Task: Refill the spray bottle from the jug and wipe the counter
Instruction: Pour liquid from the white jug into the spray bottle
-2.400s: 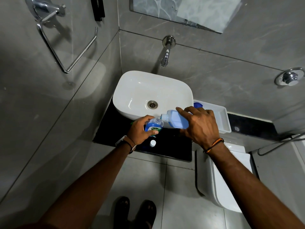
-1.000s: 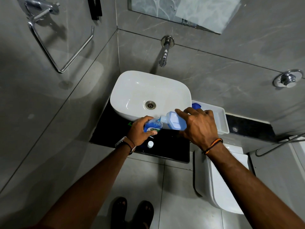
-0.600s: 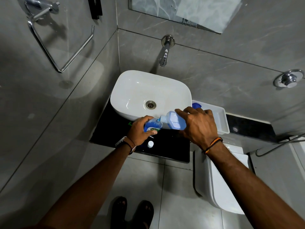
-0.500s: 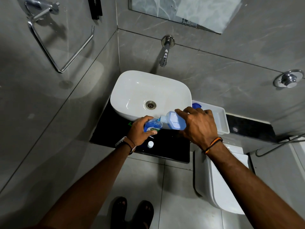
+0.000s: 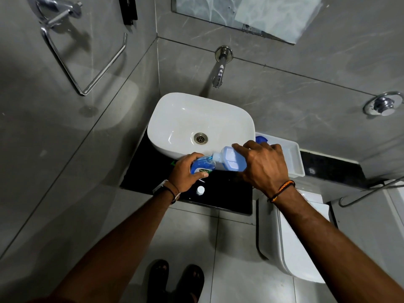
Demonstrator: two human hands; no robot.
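- Our left hand (image 5: 185,171) has its grip wrapped around the spray bottle (image 5: 202,166), upright on the black tabletop (image 5: 229,193).
- Our right hand (image 5: 264,169) grips the jug (image 5: 229,159) — tipped, spout at the bottle's mouth, in front of the basin (image 5: 175,119).

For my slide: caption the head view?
Right hand tips pale-blue jug into left hand's small blue bottle.

Glossy black counter (image 5: 227,193), translucent plastic jug (image 5: 229,159).
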